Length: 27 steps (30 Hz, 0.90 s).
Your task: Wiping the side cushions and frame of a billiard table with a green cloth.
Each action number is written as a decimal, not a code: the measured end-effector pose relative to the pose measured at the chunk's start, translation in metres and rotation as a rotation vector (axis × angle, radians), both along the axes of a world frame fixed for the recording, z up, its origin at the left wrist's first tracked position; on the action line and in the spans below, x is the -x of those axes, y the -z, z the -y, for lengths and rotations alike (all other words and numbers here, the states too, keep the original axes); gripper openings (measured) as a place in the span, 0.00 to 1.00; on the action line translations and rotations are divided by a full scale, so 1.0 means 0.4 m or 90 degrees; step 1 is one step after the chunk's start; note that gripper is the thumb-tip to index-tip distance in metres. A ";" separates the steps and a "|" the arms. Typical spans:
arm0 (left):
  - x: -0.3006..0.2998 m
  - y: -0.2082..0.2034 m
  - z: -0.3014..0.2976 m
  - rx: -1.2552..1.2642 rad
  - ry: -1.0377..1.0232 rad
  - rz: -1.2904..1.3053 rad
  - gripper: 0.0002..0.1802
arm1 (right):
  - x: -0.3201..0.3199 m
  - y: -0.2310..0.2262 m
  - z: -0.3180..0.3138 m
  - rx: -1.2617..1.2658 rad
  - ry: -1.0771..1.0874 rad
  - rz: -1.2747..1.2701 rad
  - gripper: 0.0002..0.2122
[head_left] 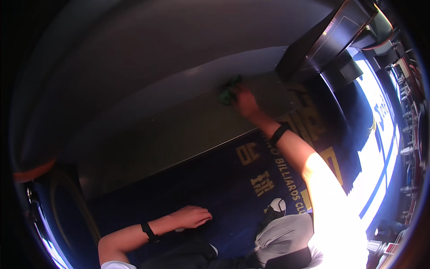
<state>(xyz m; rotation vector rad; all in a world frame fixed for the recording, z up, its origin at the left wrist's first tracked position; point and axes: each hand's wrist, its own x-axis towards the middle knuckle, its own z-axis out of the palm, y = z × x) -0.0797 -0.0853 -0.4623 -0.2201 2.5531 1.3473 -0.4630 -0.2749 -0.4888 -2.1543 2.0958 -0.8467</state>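
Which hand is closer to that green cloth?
The right. The right hand is at the green cloth, its fingers on it. The left hand is well apart from it, nearer the person's body, above the blue carpet.

Floor [197, 184], blue: is spreading through six o'clock, bearing gold lettering [287, 178] at four; a black-and-white shoe [278, 206] is resting at five. Dark grey panel [179, 130], flat: is running from eight to one o'clock; a green cloth [227, 95] is touching it just past twelve.
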 end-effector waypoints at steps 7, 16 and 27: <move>0.025 0.009 0.001 0.011 0.019 -0.012 0.09 | 0.169 0.000 0.002 0.066 0.248 0.074 0.21; -0.035 -0.005 -0.057 -0.002 0.000 0.076 0.10 | 0.265 -0.105 0.122 0.432 0.446 0.375 0.19; -0.019 0.012 -0.055 -0.034 -0.030 0.090 0.10 | 0.351 -0.168 0.108 0.333 0.484 0.462 0.17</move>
